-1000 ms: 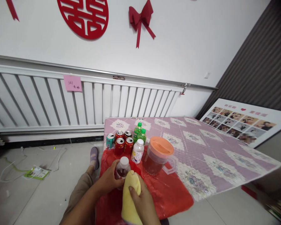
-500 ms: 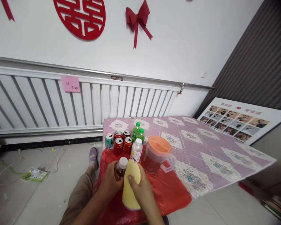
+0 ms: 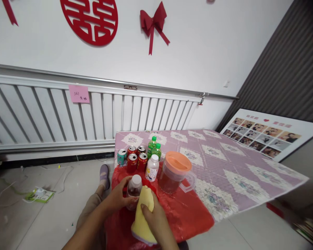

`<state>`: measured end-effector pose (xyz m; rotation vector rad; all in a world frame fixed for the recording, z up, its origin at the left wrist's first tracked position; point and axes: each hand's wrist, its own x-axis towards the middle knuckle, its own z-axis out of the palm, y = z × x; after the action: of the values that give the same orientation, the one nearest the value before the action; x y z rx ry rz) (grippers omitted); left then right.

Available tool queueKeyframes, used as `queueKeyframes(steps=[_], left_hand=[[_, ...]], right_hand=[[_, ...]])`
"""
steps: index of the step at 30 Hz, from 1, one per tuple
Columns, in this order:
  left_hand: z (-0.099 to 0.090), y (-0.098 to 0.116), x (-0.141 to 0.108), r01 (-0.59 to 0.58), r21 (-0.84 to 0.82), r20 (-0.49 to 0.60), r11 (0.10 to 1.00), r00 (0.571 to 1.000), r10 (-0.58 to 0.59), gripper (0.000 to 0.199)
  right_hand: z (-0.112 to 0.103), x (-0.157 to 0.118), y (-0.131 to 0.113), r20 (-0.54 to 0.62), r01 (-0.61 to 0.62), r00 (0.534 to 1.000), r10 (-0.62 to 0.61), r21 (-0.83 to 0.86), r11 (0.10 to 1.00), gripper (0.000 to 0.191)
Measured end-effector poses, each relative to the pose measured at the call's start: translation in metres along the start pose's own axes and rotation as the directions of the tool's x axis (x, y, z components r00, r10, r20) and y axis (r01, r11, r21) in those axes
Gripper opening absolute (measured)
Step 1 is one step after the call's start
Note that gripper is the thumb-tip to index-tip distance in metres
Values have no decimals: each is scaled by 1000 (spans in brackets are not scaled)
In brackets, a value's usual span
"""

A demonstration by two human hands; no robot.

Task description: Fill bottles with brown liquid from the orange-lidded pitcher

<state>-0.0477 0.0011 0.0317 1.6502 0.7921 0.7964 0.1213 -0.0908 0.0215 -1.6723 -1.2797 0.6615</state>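
Observation:
My left hand (image 3: 119, 195) is wrapped around the side of a clear plastic bottle (image 3: 134, 189) with a white cap, which stands upright at the near end of the table. A yellow cloth (image 3: 142, 224) with a pale purple edge is gripped in my right hand (image 3: 157, 216), thumb on top, its upper end close beside the bottle. Just behind them is a white-capped labelled bottle (image 3: 152, 169). To its right stands a clear pitcher (image 3: 169, 180) with an orange lid and brownish-red liquid. A small red shape between cloth and labelled bottle is mostly hidden.
Several red cans (image 3: 132, 164), a teal can (image 3: 121, 158) and two green bottles (image 3: 156, 150) stand behind. Red plastic sheeting (image 3: 190, 211) covers the near end of the patterned tablecloth (image 3: 214, 152). A radiator (image 3: 99, 118) lines the wall; a power strip (image 3: 43, 195) lies on the floor.
The cloth has tilted, its top dropping lower and its lower end swinging left toward me. More of the bottle in my left hand shows now.

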Motion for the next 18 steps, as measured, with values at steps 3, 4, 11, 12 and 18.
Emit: queueKeyframes(steps=[3, 4, 11, 12, 18], left_hand=[[0, -6, 0, -7, -31, 3, 999, 1000, 7, 70], [1, -8, -1, -1, -33, -10, 999, 1000, 1, 70], [13, -23, 2, 40, -105, -72, 994, 996, -48, 76], [12, -23, 3, 51, -104, -79, 993, 995, -59, 76], [3, -21, 6, 78, -170, 14, 982, 997, -77, 74]], right_hand=[[1, -3, 1, 30, 4, 1000, -4, 6, 1000, 58], [1, -2, 1, 39, 3, 999, -4, 11, 1000, 58], [-11, 15, -21, 4, 18, 1000, -19, 77, 997, 61], [-12, 18, -24, 5, 24, 1000, -24, 83, 996, 61], [-6, 13, -11, 61, -44, 997, 41, 43, 998, 62]])
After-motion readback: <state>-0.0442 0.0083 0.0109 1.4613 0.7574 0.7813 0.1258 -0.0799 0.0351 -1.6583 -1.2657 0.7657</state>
